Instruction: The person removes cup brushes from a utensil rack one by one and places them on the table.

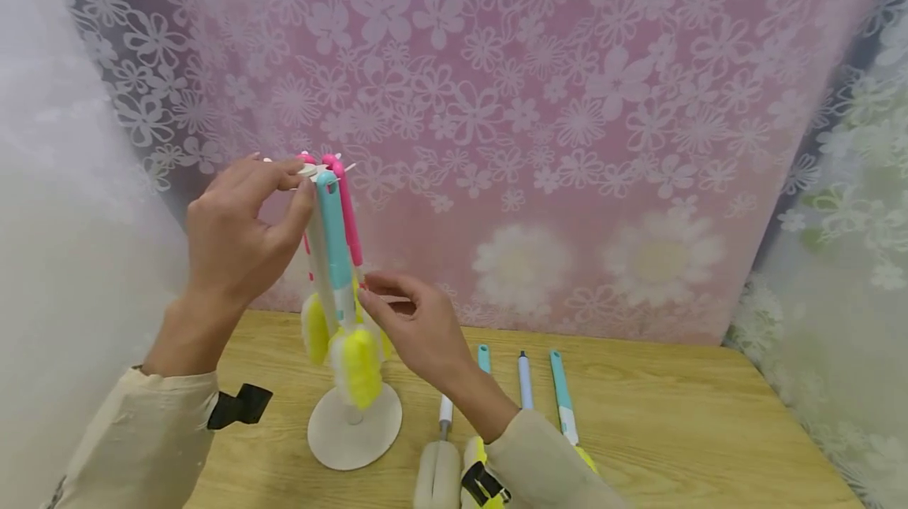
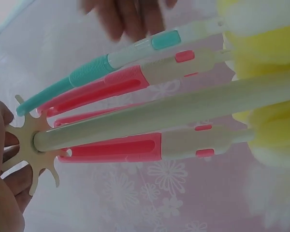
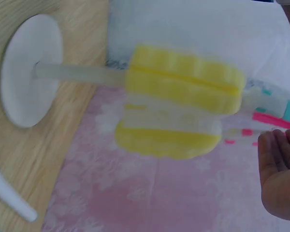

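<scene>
Nearest, along the bottom of the head view, lying on the wood-grain table [image 1: 681, 430]: a beige-headed bottle brush [image 1: 437, 477], cut by the frame, then two teal handles [image 1: 560, 383] and a pale-blue handle [image 1: 525, 383], lower parts partly behind the right sleeve [image 1: 546, 462]. Left of these, across a narrow strip of wood, the round white base [image 1: 355, 442] of an upright brush stand [image 2: 159, 116], with wood showing on every side. Hanging above, well apart from the base, yellow-and-white sponge heads [image 1: 360, 367] of a teal-and-white brush [image 1: 335, 249] and several pink-handled brushes [image 1: 349, 225]. Right hand [image 1: 426, 328] just beside a pink handle, fingers loosely extended, grasping nothing; contact unclear. Left hand [image 1: 241, 233] at the stand's top, thumb and fingers pinching the notched hook wheel [image 2: 25, 140], some notches unfilled. Farthest, the table's rear edge against a pink flower-print curtain [image 1: 553, 99]; rightward, broad open wood out to the side edge.
</scene>
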### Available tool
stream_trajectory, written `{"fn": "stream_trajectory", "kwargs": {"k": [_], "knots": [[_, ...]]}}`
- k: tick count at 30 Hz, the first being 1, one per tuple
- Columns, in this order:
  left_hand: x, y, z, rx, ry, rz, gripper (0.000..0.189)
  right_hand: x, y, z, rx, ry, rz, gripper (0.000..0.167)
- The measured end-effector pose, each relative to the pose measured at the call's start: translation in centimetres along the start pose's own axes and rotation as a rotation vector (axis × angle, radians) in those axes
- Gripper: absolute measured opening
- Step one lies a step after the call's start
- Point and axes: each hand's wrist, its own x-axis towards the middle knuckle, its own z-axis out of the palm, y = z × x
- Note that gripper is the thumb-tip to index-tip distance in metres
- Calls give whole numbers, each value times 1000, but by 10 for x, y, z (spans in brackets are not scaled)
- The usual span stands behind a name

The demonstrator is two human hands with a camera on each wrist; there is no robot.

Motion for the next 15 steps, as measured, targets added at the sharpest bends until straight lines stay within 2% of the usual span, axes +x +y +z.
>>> {"fn": "stream_trajectory", "kwargs": {"k": [8,15], "knots": [[2,4,-1,49,-12,-4,24,17,-14,18,-30,32,-39,37],[2,5,-1,25,-18,3,22,23,-15,27,-18,107,-38,30]]}}
